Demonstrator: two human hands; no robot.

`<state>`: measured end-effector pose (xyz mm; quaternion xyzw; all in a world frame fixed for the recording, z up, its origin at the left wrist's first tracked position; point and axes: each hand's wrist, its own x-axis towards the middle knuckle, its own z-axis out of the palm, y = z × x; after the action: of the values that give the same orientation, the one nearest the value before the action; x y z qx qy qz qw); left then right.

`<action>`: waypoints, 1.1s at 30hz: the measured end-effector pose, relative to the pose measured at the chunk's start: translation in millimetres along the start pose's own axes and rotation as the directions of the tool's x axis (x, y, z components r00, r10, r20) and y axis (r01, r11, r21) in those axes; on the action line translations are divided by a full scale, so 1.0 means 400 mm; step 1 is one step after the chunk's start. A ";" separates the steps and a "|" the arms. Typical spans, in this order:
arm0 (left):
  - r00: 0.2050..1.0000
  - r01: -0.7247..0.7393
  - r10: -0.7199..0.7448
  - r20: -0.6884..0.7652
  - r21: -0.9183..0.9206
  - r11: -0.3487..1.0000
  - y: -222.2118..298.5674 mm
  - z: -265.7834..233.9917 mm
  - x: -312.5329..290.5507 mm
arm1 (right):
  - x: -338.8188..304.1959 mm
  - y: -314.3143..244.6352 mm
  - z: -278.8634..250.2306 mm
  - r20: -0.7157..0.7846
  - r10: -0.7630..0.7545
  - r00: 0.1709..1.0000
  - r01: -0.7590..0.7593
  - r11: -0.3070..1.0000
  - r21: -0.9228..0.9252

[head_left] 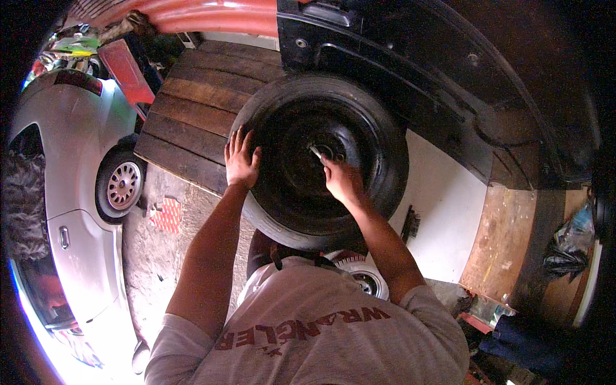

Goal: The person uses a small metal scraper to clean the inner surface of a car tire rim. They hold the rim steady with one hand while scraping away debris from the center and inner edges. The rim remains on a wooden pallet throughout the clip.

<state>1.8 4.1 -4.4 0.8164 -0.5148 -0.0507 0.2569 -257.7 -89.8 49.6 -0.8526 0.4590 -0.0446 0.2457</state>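
Observation:
A large black tyre (pixel 383 122) mounted on a dark steel rim (pixel 301 183) is in front of my body. My left hand (pixel 241 162) rests on the left side of the tyre, its fingers spread and holding nothing. Over the middle of the rim, my right hand (pixel 342 179) is closed around a short, slim, pale tool (pixel 315 152). The tool's tip points up and left, close to the hub holes. Its exact kind is too small to make out, and most of it is hidden in my fingers.
Behind the tyre on the left is a dark wooden plank platform (pixel 199 96). A black vehicle panel (pixel 443 83) rises at the far right. A silver car (pixel 80 167) stands to the left. Another wheel (pixel 367 282) sits low beside me, and a black plastic bag (pixel 564 253) hangs at right.

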 end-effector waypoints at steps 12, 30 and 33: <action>1.000 -0.007 0.007 -0.001 0.014 1.000 0.006 -0.008 0.002 | 0.023 0.017 -0.024 -0.103 -0.011 0.995 0.005 0.998 -0.062; 1.000 -0.016 0.016 -0.010 0.013 1.000 0.006 -0.010 0.006 | -0.003 0.009 -0.021 0.012 0.054 0.998 -0.055 0.993 0.108; 1.000 -0.018 0.018 -0.006 0.007 1.000 0.013 -0.011 0.010 | 0.031 0.044 -0.033 0.022 0.100 0.995 -0.101 0.994 0.040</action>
<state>0.8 0.6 2.7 0.8127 -0.5217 -0.0442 0.2558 -267.9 -112.8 51.0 -0.8236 0.4979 -0.0330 0.2695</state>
